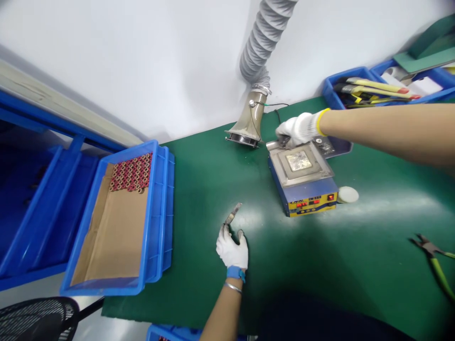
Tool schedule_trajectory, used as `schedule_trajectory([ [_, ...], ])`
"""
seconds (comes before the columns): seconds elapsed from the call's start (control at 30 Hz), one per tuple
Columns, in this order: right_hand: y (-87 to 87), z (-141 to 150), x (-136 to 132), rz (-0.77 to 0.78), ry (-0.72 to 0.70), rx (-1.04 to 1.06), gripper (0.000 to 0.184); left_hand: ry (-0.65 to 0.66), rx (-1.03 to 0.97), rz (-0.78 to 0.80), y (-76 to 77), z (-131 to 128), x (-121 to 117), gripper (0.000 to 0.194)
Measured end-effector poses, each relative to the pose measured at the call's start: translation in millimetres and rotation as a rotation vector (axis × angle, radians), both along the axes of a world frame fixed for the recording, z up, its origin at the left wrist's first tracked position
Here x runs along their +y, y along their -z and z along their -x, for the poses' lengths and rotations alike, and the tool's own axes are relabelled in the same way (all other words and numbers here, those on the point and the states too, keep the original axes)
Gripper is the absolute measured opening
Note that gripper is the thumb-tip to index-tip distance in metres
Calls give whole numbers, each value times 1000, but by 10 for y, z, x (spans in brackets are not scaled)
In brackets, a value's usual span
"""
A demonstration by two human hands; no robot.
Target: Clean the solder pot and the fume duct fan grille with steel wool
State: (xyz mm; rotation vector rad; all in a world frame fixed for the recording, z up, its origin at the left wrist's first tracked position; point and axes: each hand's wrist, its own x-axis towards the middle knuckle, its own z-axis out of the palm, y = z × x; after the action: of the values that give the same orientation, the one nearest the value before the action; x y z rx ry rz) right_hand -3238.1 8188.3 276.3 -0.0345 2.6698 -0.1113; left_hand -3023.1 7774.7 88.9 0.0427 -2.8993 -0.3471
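Observation:
My left hand (232,248), in a white glove, rests low over the green table with thumb and fingers apart. Its fingertips touch the near end of a slim metal tool (233,213), which looks like tweezers or a blade. My right hand (297,130), also gloved, is at the back left corner of a blue solder pot (309,192). Its fingers are curled closed around something dark that I cannot make out. Shiny solder (299,160) fills the square well in the pot's metal top. Behind the pot, a dark tray (336,146) holds small metal bits.
A fume hose nozzle (249,116) hangs behind. Left, a blue crate (151,227) lined with cardboard holds many red-and-brass ring parts (131,173). Green-handled cutters (432,251) lie right. Blue bins (332,97) with tools stand back right. A white round lid (348,194) sits beside the pot.

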Motion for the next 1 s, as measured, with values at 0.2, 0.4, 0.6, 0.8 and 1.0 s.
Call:
schedule_trajectory([
  [0.2,-32,-21,24,-85,38,-74,40,11,-5,2,20,-8,-7,55],
  [0.4,-14,41,-184,24,-19,-23,35,12,8,16,6,3,-20,54],
  [0.6,75,18,141,-112,36,-63,39,19,20,8,12,-11,-12,53],
  [0.8,123,170,-181,81,8,0,45,14,8,2,-13,15,-18,54],
  [1.0,-74,-260,565,18,345,118,43,5,-32,-25,-52,30,14,55],
])
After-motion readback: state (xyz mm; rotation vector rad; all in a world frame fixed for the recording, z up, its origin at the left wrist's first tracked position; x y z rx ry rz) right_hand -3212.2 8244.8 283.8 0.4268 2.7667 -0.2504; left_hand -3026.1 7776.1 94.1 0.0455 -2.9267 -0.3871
